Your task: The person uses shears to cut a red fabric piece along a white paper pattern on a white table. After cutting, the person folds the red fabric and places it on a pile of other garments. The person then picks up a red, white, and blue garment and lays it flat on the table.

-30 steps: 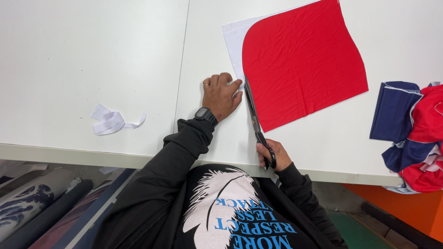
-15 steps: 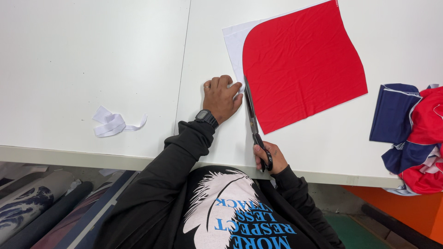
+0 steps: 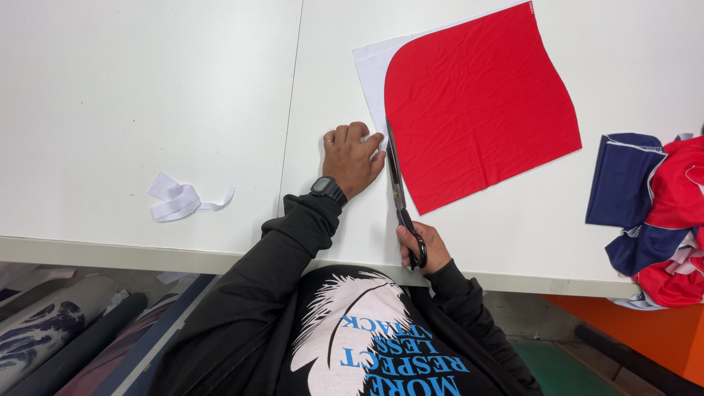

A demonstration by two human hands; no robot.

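Observation:
A red fabric piece (image 3: 480, 103) with a white margin along its left and top edge lies on the white table (image 3: 147, 88). My left hand (image 3: 353, 158) rests flat on the table, fingertips on the white margin next to the red edge. My right hand (image 3: 422, 248) grips the black handles of long scissors (image 3: 398, 192). The blades point away from me along the left edge of the red fabric, right beside my left fingers. A black watch sits on my left wrist.
A curled white fabric strip (image 3: 180, 199) lies at the left on the table. A heap of navy, red and white fabric (image 3: 656, 213) sits at the right edge. Fabric rolls (image 3: 51, 337) lie below the table's front edge at the left.
The scissors and my right hand have shifted slightly forward along the red edge. My left hand stays in place on the white margin.

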